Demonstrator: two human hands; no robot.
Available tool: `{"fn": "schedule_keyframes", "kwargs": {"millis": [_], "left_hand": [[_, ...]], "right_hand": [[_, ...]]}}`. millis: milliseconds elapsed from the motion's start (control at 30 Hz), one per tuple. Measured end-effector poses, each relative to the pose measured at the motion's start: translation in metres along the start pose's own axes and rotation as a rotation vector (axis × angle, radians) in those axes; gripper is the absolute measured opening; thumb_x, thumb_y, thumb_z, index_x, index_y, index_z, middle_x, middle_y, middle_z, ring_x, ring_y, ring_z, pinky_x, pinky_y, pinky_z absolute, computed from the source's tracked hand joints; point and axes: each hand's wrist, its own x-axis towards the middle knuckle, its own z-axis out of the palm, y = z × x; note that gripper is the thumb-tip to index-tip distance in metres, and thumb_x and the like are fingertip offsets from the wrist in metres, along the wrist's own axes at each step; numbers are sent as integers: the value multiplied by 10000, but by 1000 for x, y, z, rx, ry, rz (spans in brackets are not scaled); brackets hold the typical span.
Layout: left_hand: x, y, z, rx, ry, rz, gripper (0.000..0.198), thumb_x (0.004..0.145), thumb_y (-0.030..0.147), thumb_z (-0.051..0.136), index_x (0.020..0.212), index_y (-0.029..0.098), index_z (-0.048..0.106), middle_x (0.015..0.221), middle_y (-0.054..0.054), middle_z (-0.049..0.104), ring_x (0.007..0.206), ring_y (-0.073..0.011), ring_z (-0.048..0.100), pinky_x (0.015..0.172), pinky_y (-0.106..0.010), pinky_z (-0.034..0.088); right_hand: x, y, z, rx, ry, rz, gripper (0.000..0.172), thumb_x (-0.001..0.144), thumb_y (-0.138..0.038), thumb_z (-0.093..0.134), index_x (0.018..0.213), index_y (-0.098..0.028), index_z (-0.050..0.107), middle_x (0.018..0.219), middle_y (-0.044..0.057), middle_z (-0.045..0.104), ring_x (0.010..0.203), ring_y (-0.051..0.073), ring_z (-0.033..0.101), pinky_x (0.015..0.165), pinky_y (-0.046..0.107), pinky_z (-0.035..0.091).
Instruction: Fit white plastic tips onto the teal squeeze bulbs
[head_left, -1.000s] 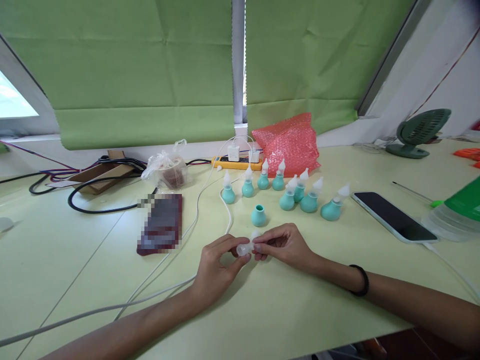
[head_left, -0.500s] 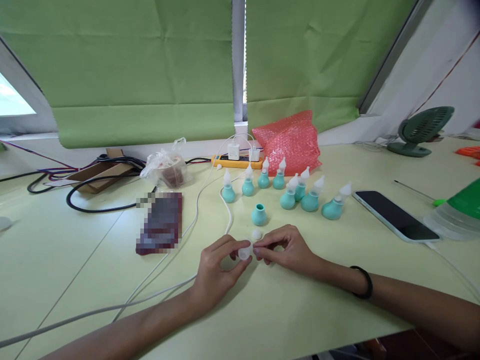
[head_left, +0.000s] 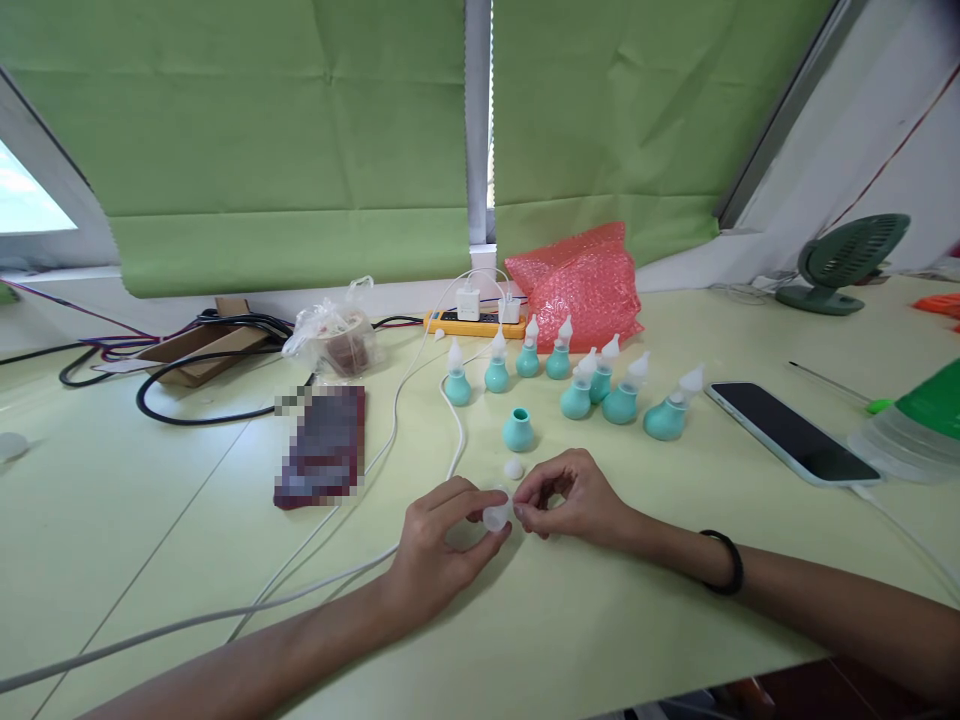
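Note:
My left hand (head_left: 450, 535) pinches a small translucent plastic cup-shaped piece (head_left: 496, 516) between thumb and fingers, its round end facing me. Close against its right side, my right hand (head_left: 574, 497) has thumb and fingertips pressed together; what they grip, if anything, is too small to make out. A small white domed piece (head_left: 514, 469) lies just beyond the fingers. Behind that stands a teal rubber bulb (head_left: 518, 430) with an open neck and no tip. Several nasal aspirators (head_left: 620, 398), teal bulbs with clear pointed tips, stand farther back, the rightmost leaning.
White cables (head_left: 300, 590) run across the table left of my hands. A phone (head_left: 791, 430) lies at right beside a green-and-clear container (head_left: 919, 420). A pixelated dark red item (head_left: 321, 447) lies left. A yellow power strip (head_left: 472, 323) and pink bubble-wrap bag (head_left: 581, 290) are behind.
Both hands have shifted slightly right, and the translucent piece has moved a little right and toward me. The aspirators and bulb have not moved.

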Motion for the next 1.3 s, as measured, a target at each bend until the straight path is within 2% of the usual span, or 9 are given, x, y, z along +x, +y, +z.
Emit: {"fn": "schedule_keyframes", "kwargs": {"millis": [233,467,600,667,767,867,1000,1133,1300], "left_hand": [[1,3,-2,3,-17,-107,122,671,153,571,788,152,601,619,-9,555,568,-112,505,553,-221,419],[2,5,-2,7,-18,-108,126,641,137,564,763,144,592,617,-6,553,563,-109,483,539,-216,407],[3,6,-2,23,-17,-169,102,608,120,561,705,141,583,598,0,548,542,-105,475,529,-214,403],[4,5,-2,22,-37,-227,106,612,119,553,708,149,586,622,0,564,556,-106,485,545,-214,406],[6,4,-2,3,-72,-336,121,638,159,550,754,163,584,663,4,579,569,-105,494,549,-211,406],[8,1,-2,-27,-62,-461,138,661,210,548,793,169,555,668,15,554,527,-90,465,511,-199,391],[9,0,-1,-101,-30,-494,119,691,238,536,789,178,510,694,17,525,552,-89,456,501,-190,380],[9,-1,-1,-167,-26,-503,121,714,271,526,780,182,476,713,11,524,579,-99,464,518,-200,380],[7,-3,-1,-145,-31,-510,128,712,279,538,768,188,468,711,19,512,584,-98,459,525,-205,373]], "right_hand": [[8,3,-10,182,-99,137,101,572,-189,647,564,-104,593,430,-21,559,332,56,488,338,148,415],[10,9,-15,336,-183,185,125,552,-200,673,548,-103,594,405,-22,550,303,45,450,298,138,373],[13,8,-20,431,-113,230,150,524,-235,672,526,-123,571,366,-39,512,284,36,404,272,133,320],[14,7,-22,345,-77,207,140,532,-238,657,530,-127,573,371,-40,509,283,35,392,277,140,311],[11,6,-20,4,-96,62,87,552,-199,638,559,-120,605,415,-22,526,339,48,430,331,156,345],[5,6,-13,-319,-80,-185,43,583,-157,592,577,-122,616,415,-31,489,376,49,425,371,161,343],[3,10,-8,-643,-60,-509,88,614,-103,526,592,-138,603,418,-44,475,380,47,410,427,180,346],[5,11,-9,-761,-74,-550,111,645,-102,497,614,-150,592,443,-38,495,404,58,433,441,185,343],[4,10,-8,-716,-50,-516,86,646,-116,520,603,-147,587,454,-33,500,409,55,426,439,178,346]]}}
